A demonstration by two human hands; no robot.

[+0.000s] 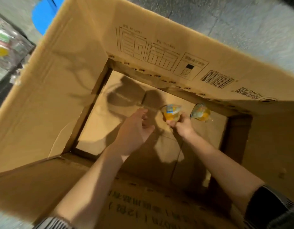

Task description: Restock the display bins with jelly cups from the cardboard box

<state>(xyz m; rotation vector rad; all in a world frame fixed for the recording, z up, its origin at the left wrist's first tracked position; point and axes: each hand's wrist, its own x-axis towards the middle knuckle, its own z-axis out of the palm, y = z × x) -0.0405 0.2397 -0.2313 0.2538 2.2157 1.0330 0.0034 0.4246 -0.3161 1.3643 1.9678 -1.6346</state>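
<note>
Pinching 1 cup (171, 114), the right hand (182, 126) is mid-pickup inside the box (43, 100); left hand (134, 129), relaxed and holding nothing, should probably take the cup at 3 o'clock (200, 112).

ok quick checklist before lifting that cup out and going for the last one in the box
1. Grip on the first cup: ok. The right hand pinches the jelly cup from below, fingers curled round its base.
2. Left hand free: ok. The left hand is open, loosely curled and holds nothing.
3. Cup left to fetch: ok. A second cup lies on the box floor by the far wall, apart from the held one.
4. Way out of the cardboard box: ok. The flaps stand open above both arms.
5. Seals on the cups: cannot tell, the picture is blurred.
6. Room in the display bin: cannot tell, only its edge shows at the left.
</note>
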